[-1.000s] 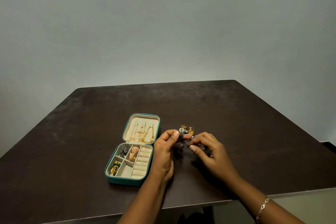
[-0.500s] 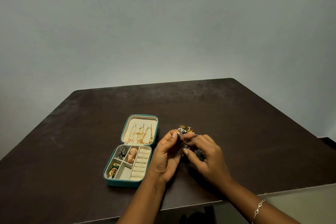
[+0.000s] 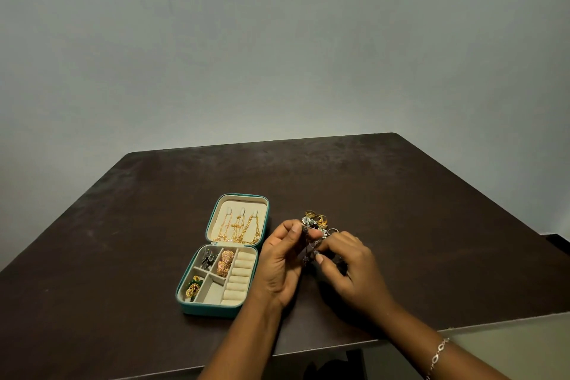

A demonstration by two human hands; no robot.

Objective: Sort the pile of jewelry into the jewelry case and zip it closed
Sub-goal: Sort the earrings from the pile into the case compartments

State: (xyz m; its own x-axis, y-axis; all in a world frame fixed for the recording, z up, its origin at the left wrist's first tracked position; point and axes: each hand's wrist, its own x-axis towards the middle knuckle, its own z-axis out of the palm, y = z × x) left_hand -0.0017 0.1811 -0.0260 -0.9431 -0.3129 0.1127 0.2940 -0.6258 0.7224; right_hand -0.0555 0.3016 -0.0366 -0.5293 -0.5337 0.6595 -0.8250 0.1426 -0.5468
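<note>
Left hand (image 3: 282, 262) nearer right hand (image 3: 354, 268), both pinching dark piece (image 3: 310, 248)

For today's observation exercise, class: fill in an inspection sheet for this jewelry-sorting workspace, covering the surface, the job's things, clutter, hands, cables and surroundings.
Surface: dark brown table, faintly scuffed.
Job's things: teal jewelry case lies open to the left of the hands; gold chains hang in its lid; three small compartments hold pieces; ring rolls are bare; unsorted pile lies just beyond the fingertips.
Clutter: nothing seen.
Hands: left hand and right hand both pinch a dark jewelry piece between them; bracelet on the right wrist.
Cables: nothing seen.
Surroundings: plain grey wall behind the table.
</note>
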